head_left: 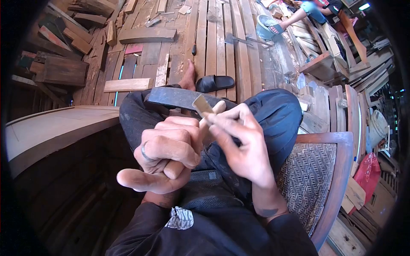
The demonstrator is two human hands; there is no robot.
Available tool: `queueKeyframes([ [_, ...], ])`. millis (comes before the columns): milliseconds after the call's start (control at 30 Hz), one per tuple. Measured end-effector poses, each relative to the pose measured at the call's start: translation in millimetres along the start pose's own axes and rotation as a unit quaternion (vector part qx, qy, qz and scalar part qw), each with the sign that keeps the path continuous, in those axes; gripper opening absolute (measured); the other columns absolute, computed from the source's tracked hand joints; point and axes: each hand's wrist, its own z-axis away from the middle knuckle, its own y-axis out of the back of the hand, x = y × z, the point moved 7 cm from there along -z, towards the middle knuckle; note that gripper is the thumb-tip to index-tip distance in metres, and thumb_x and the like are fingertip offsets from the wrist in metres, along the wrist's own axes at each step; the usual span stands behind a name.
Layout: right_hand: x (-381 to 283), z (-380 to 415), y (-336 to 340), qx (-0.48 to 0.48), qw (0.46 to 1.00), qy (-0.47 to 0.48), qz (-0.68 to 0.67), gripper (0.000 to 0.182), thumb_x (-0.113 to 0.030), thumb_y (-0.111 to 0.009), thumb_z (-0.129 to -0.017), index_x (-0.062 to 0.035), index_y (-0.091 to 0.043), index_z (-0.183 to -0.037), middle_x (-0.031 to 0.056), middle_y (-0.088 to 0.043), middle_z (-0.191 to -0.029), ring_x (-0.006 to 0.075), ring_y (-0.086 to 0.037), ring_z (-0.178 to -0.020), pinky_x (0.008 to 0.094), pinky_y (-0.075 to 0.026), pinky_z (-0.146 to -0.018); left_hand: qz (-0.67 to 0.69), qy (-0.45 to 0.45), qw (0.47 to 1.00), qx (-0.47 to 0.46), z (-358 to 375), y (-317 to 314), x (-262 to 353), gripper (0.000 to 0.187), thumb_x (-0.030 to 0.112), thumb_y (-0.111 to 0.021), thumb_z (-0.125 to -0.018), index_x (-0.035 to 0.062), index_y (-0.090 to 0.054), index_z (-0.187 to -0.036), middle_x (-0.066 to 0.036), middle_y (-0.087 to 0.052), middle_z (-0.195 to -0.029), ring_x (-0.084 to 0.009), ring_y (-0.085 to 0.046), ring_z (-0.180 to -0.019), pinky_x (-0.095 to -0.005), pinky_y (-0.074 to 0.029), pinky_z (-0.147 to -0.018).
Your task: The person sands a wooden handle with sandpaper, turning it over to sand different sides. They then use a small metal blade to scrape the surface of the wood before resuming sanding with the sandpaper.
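Note:
Both of my hands are raised close together above my lap. My left hand is curled with its thumb sticking out to the side and a ring on one finger; what its fingers close around, if anything, is hidden. My right hand, slightly blurred, pinches a small flat tan piece between thumb and fingers, right beside the left fingertips. Its material is not clear. Just beyond the hands, a dark curved bar lies across my lap between the knees.
A wooden panel stands at my left, a woven-seat chair frame at my right. On the plank floor are a black sandal, a hatchet, a dark-handled tool and wood offcuts. Another person's leg shows by a bucket.

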Motion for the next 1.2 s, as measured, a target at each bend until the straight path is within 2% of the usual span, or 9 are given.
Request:
queueKeyframes([
  [167,77,3,1,0.046,0.986,-0.155,-0.026,0.027,-0.008,-0.077,-0.101,-0.0033,-0.081,-0.127,0.0141,-0.068,-0.101,0.0273,-0.070,-0.095,0.0366,-0.057,-0.088,0.021,0.014,0.997,-0.068,1,8,-5,0.107,0.087,-0.009,-0.104,-0.0010,-0.062,-0.075,-0.008,-0.057,-0.054,-0.0221,-0.049,-0.041,-0.0365,-0.043,-0.047],
  [300,-7,-4,0,-0.005,1.000,0.004,-0.008,0.028,-0.007,-0.078,-0.099,-0.0047,-0.082,-0.127,0.0135,-0.067,-0.102,0.0274,-0.069,-0.098,0.0380,-0.056,-0.092,0.021,0.024,0.995,-0.090,-8,-6,0,0.106,0.084,-0.008,-0.106,-0.0012,-0.062,-0.074,-0.009,-0.057,-0.054,-0.0222,-0.049,-0.041,-0.0357,-0.043,-0.045],
  [333,0,-4,0,-0.012,1.000,-0.021,-0.009,0.028,-0.007,-0.078,-0.099,-0.0045,-0.082,-0.127,0.0135,-0.067,-0.102,0.0273,-0.069,-0.097,0.0378,-0.056,-0.091,0.006,0.016,1.000,-0.017,-10,-8,-1,0.100,0.078,-0.013,-0.111,0.0053,-0.054,-0.056,-0.003,-0.050,-0.047,-0.0161,-0.049,-0.034,-0.0297,-0.036,-0.039],
  [467,90,1,0,0.037,0.989,-0.144,-0.020,0.027,-0.006,-0.078,-0.099,-0.0043,-0.082,-0.125,0.0136,-0.068,-0.103,0.0268,-0.069,-0.094,0.0379,-0.056,-0.089,-0.001,0.013,0.999,-0.043,-8,-1,-2,0.097,0.073,-0.011,-0.113,0.0065,-0.054,-0.058,-0.001,-0.050,-0.047,-0.0155,-0.048,-0.034,-0.0302,-0.038,-0.038],
  [633,-15,4,-2,0.008,0.998,-0.018,-0.065,0.031,0.001,-0.076,-0.098,-0.0020,-0.080,-0.128,0.0103,-0.069,-0.104,0.0201,-0.068,-0.100,0.0341,-0.054,-0.092,0.000,0.001,0.999,-0.034,-11,-13,-3,0.095,0.069,-0.009,-0.115,0.0075,-0.053,-0.059,0.000,-0.049,-0.046,-0.0155,-0.049,-0.034,-0.0293,-0.041,-0.037],
  [767,56,2,1,0.046,0.993,-0.110,0.014,0.027,-0.009,-0.077,-0.101,-0.0029,-0.081,-0.127,0.0143,-0.068,-0.100,0.0255,-0.068,-0.092,0.0363,-0.056,-0.086,0.035,0.011,0.997,-0.061,-7,-2,-1,0.098,0.070,-0.006,-0.114,0.0013,-0.062,-0.073,-0.007,-0.056,-0.052,-0.0210,-0.051,-0.040,-0.0336,-0.042,-0.043],
  [967,-12,-3,2,0.000,0.999,0.018,-0.038,0.030,-0.005,-0.080,-0.098,-0.0039,-0.081,-0.128,0.0136,-0.069,-0.102,0.0242,-0.068,-0.093,0.0371,-0.056,-0.086,0.047,0.011,0.997,-0.052,-9,-2,-6,0.105,0.080,-0.003,-0.108,0.0026,-0.060,-0.065,-0.008,-0.059,-0.052,-0.0208,-0.054,-0.040,-0.0334,-0.046,-0.044],
  [1100,53,-8,3,0.023,0.991,-0.128,0.011,0.027,-0.009,-0.077,-0.102,-0.0023,-0.081,-0.127,0.0144,-0.070,-0.105,0.0251,-0.069,-0.094,0.0363,-0.057,-0.085,0.039,0.056,0.996,-0.063,-10,5,-10,0.111,0.085,-0.002,-0.103,0.0009,-0.063,-0.065,-0.007,-0.058,-0.051,-0.0212,-0.054,-0.041,-0.0331,-0.045,-0.045],
  [1200,4,-7,6,-0.004,1.000,0.015,-0.014,0.033,-0.001,-0.079,-0.097,-0.0036,-0.081,-0.129,0.0137,-0.069,-0.107,0.0250,-0.070,-0.100,0.0362,-0.057,-0.088,0.065,0.031,0.996,-0.053,-14,-8,-12,0.109,0.081,0.000,-0.106,0.0037,-0.059,-0.058,-0.006,-0.055,-0.049,-0.0190,-0.051,-0.037,-0.0307,-0.045,-0.041],
])
